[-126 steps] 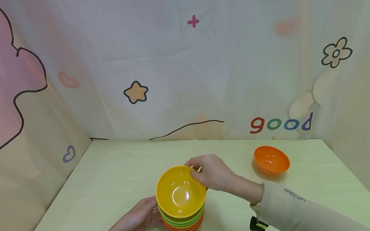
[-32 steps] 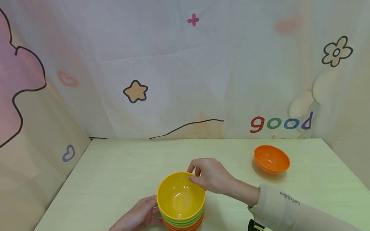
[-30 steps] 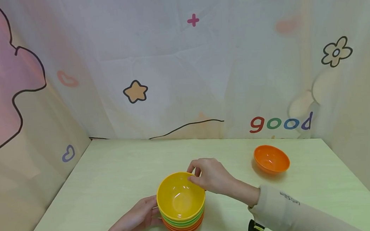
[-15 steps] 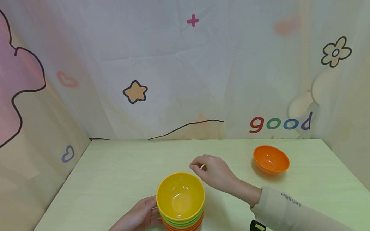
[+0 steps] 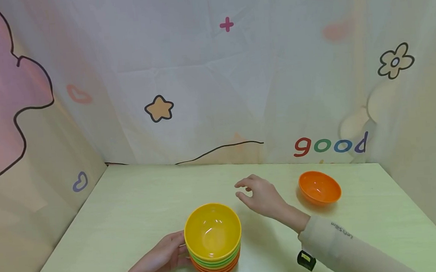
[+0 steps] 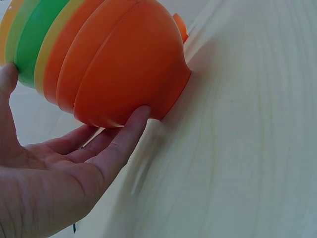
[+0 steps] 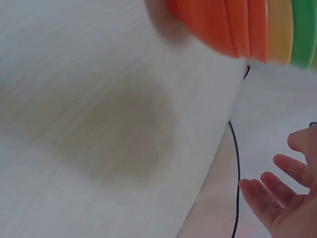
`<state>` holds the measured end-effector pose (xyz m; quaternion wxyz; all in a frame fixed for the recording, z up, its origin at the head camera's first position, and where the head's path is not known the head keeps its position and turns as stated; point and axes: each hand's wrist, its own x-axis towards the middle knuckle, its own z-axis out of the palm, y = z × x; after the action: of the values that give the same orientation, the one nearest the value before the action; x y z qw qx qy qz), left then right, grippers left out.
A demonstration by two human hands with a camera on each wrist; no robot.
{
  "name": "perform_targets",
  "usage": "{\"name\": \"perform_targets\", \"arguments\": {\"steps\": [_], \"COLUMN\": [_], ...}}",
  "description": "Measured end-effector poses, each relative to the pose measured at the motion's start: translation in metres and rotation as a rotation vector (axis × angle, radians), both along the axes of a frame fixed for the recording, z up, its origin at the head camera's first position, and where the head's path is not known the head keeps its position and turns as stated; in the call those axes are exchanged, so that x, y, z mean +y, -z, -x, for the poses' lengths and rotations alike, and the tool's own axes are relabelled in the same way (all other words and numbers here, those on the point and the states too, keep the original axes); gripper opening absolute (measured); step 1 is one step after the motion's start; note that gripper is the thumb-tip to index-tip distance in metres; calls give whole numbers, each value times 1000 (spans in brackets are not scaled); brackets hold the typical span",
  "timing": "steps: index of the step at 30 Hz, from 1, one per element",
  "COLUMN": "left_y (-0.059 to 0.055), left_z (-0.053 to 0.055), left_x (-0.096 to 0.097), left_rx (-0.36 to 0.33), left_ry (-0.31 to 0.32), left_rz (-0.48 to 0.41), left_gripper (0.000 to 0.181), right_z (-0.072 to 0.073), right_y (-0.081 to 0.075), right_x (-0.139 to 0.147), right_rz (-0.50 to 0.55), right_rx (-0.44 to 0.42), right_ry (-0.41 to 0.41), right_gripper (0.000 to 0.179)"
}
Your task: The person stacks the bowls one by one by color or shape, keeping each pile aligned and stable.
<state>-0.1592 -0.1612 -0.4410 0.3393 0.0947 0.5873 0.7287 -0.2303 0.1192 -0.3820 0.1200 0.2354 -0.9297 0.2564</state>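
A nested stack of bowls [image 5: 215,263] stands near the front middle of the table, a yellow bowl [image 5: 212,232] on top. Green and orange rims show below it, and the left wrist view also shows a yellow band between green and orange. My left hand [image 5: 165,253] rests against the stack's left side. In the left wrist view its fingertips [image 6: 141,113] touch the lowest orange bowl [image 6: 143,59], and the thumb lies by the green rim. My right hand [image 5: 263,196] is raised behind and right of the stack, holding nothing, thumb and fingers apart.
A separate orange bowl [image 5: 320,188] sits at the table's back right. Printed cloth [image 5: 195,71] hangs behind and along the sides of the pale table [image 5: 150,190]. A dark cable [image 7: 237,173] runs past the table edge in the right wrist view.
My right hand has let go of the yellow bowl's rim and moved up and right, its fingers spreading. The yellow bowl has settled slightly lower on the stack. My left hand stays in place.
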Motion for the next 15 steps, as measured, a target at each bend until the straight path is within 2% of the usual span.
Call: {"name": "perform_targets", "arguments": {"steps": [7, 15], "left_y": [0, 0], "left_z": [-1, -1], "left_x": [0, -1], "left_rx": [-7, -5], "left_ry": [3, 7], "left_rz": [-2, -12], "left_gripper": [60, 59], "right_z": [16, 34], "right_y": [7, 11], "right_x": [23, 49], "right_rz": [-85, -177], "right_rx": [78, 72], "right_ry": [59, 152], "right_gripper": [22, 26]}}
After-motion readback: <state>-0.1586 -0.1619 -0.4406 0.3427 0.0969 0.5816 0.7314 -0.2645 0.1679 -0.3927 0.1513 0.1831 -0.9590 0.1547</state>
